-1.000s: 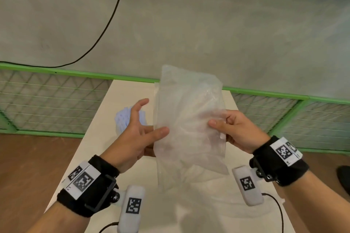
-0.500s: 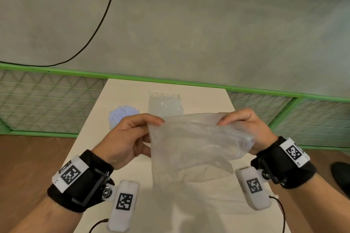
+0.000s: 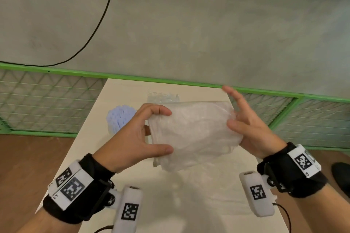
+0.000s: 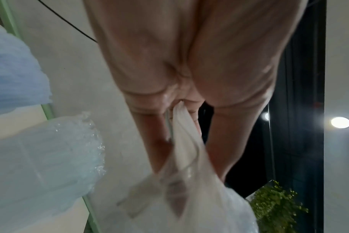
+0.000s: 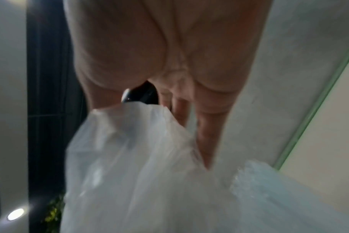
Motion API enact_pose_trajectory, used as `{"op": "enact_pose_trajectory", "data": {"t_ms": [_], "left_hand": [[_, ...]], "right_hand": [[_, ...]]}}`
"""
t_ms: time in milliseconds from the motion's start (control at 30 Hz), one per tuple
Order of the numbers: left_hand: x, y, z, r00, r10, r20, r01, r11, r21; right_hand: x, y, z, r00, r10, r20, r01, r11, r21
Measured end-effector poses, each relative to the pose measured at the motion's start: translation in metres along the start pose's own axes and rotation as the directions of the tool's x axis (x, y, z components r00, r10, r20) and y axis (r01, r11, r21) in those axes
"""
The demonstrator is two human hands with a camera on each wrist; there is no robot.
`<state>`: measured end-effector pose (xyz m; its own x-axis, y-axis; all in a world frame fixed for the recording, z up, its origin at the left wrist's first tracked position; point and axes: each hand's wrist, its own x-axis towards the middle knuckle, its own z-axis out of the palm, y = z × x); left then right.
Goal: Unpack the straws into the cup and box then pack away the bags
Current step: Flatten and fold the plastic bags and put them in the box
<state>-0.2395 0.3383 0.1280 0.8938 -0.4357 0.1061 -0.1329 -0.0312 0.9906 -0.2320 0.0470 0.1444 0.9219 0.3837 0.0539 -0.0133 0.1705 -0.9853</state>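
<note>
A clear plastic bag [image 3: 195, 134], folded into a thick pad, is held above the table between both hands. My left hand [image 3: 167, 131] grips its left edge, thumb below and fingers curled over the top; the left wrist view shows the bag [image 4: 181, 126] bunched between the fingers. My right hand [image 3: 230, 111] pinches the right edge under its thumb while the index finger points up. Behind the bag, blue straws [image 3: 121, 117] stand bundled at the left. Clear straws [image 3: 162, 96] stand behind the bag's top edge. What holds the straws is hidden.
The cream table [image 3: 123, 91] is narrow, with a green mesh fence [image 3: 47, 104] beyond its far edge and a grey wall behind. A black cable [image 3: 98, 24] hangs on the wall. A faint flat clear sheet [image 3: 223, 193] seems to lie on the near table. Wooden floor on both sides.
The bag hung upright a second ago. It has since been folded down and over into a compact pad, and both hands have shifted their hold on its side edges.
</note>
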Motion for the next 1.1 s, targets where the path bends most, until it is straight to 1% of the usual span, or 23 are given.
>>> {"op": "enact_pose_trajectory", "data": {"t_ms": [67,100,167,200,233,267,300,333,367,400,433,467,500,567,633,667,700,767,800,867,933,1033,1100], "left_hand": [[0.000,-0.002,-0.001,1.000,-0.002,-0.017,0.002,1.000,0.016],[-0.001,-0.002,-0.002,1.000,-0.004,-0.017,0.004,0.999,0.035],[-0.003,-0.003,-0.001,1.000,0.010,-0.024,-0.008,0.997,0.081],[-0.003,-0.004,0.000,0.999,0.017,-0.031,-0.015,0.996,0.084],[-0.003,-0.005,0.000,0.999,0.018,-0.037,-0.015,0.998,0.062],[-0.003,-0.006,0.001,0.999,0.017,-0.044,-0.016,0.999,0.031],[-0.002,-0.007,0.002,0.998,0.027,-0.057,-0.027,1.000,0.007],[-0.002,-0.008,0.004,0.996,0.050,-0.080,-0.051,0.999,-0.012],[-0.001,-0.008,0.007,0.990,0.082,-0.115,-0.086,0.996,-0.033],[0.000,-0.009,0.010,0.980,0.114,-0.160,-0.124,0.991,-0.050],[0.002,-0.010,0.015,0.967,0.146,-0.208,-0.160,0.986,-0.052],[0.003,-0.011,0.021,0.951,0.177,-0.253,-0.192,0.981,-0.035],[0.004,-0.014,0.028,0.935,0.204,-0.290,-0.216,0.976,-0.013],[0.003,-0.019,0.041,0.920,0.219,-0.326,-0.234,0.972,-0.006],[-0.002,-0.022,0.044,0.938,0.165,-0.305,-0.200,0.976,-0.085],[-0.005,-0.022,0.041,0.950,0.124,-0.285,-0.167,0.978,-0.129],[-0.008,-0.020,0.034,0.964,0.080,-0.255,-0.123,0.980,-0.158],[-0.008,-0.012,0.018,0.989,-0.027,-0.144,0.002,0.984,-0.176],[-0.006,-0.010,0.013,0.994,-0.078,-0.080,0.065,0.985,-0.163],[-0.001,-0.008,0.009,0.992,-0.123,0.002,0.123,0.984,-0.126],[0.004,-0.007,0.011,0.991,-0.131,-0.030,0.126,0.983,-0.136],[0.004,-0.008,0.017,0.982,-0.133,-0.136,0.104,0.973,-0.204],[0.002,-0.011,0.021,0.979,-0.125,-0.161,0.084,0.967,-0.241]], "right_hand": [[-0.005,0.006,0.002,0.984,0.169,0.050,-0.166,0.984,-0.063],[-0.007,0.009,0.001,0.976,0.208,0.059,-0.199,0.971,-0.134],[-0.008,0.007,0.001,0.981,0.191,0.019,-0.178,0.943,-0.282],[-0.006,0.005,0.001,0.989,0.149,-0.022,-0.148,0.936,-0.318],[-0.005,0.004,0.000,0.993,0.100,-0.055,-0.112,0.948,-0.297],[-0.004,0.003,0.000,0.996,0.052,-0.079,-0.068,0.974,-0.215],[-0.003,0.005,0.000,0.996,0.010,-0.092,-0.018,0.996,-0.084],[-0.001,0.010,0.001,0.996,-0.016,-0.093,0.023,0.997,0.080],[-0.001,0.018,0.004,0.996,-0.015,-0.083,0.035,0.971,0.236],[-0.001,0.029,0.009,0.998,0.008,-0.057,0.013,0.934,0.357],[0.000,0.039,0.017,0.999,0.041,-0.029,-0.025,0.905,0.426],[0.001,0.047,0.027,0.997,0.072,-0.014,-0.058,0.895,0.443],[0.002,0.052,0.038,0.996,0.092,-0.021,-0.074,0.903,0.424],[0.006,0.056,0.051,0.990,0.080,-0.120,-0.034,0.936,0.350],[0.008,0.050,0.051,0.978,0.050,-0.201,0.007,0.961,0.275],[0.008,0.046,0.047,0.977,0.053,-0.207,-0.002,0.971,0.238],[0.007,0.043,0.041,0.979,0.068,-0.193,-0.030,0.981,0.194],[0.003,0.039,0.030,0.982,0.129,-0.139,-0.122,0.991,0.057],[0.002,0.038,0.027,0.983,0.161,-0.090,-0.163,0.987,-0.013],[0.000,0.035,0.025,0.976,0.216,-0.016,-0.216,0.971,-0.099],[0.000,0.031,0.024,0.975,0.220,-0.017,-0.220,0.969,-0.110],[0.002,0.034,0.021,0.994,0.097,-0.050,-0.100,0.994,-0.044],[0.002,0.040,0.020,0.996,0.034,-0.080,-0.035,0.999,-0.019]]}}
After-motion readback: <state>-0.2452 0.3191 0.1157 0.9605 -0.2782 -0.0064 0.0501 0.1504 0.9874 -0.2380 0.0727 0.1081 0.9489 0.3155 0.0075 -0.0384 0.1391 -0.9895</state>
